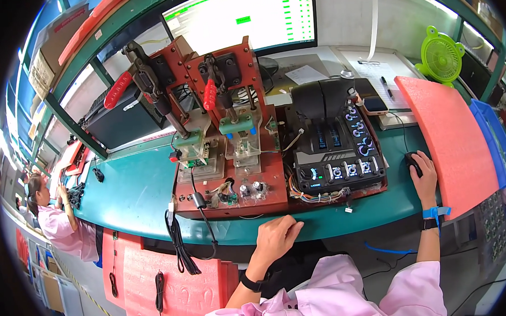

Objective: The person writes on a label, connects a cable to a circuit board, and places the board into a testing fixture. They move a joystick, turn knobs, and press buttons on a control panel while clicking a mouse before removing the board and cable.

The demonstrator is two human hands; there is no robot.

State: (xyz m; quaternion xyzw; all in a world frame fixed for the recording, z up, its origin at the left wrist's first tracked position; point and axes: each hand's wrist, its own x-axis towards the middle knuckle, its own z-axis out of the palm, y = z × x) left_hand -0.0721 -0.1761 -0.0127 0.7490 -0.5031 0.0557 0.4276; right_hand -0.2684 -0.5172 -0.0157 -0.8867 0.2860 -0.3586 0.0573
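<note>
My right hand [424,175] lies over a black computer mouse [414,164] at the right of the green table, fingers curved around it. A blue strap and a dark band circle that wrist. My left hand [276,237] is closed in a loose fist at the table's front edge, with nothing showing in it. Beyond it stands a red test fixture [231,187] with two red-handled toggle clamps [210,94], their green pressing blocks over clear plates. Right of the fixture sits a black control panel [338,153] with lit knobs, switches and a pair of dark levers [318,100].
Behind the fixture a monitor [240,21] shows a mostly white screen with green marks. Pink foam sheets [449,142] lean at the right, near a green fan [441,56]. Black cable [180,242] hangs over the front edge. Another person [61,216] works at far left.
</note>
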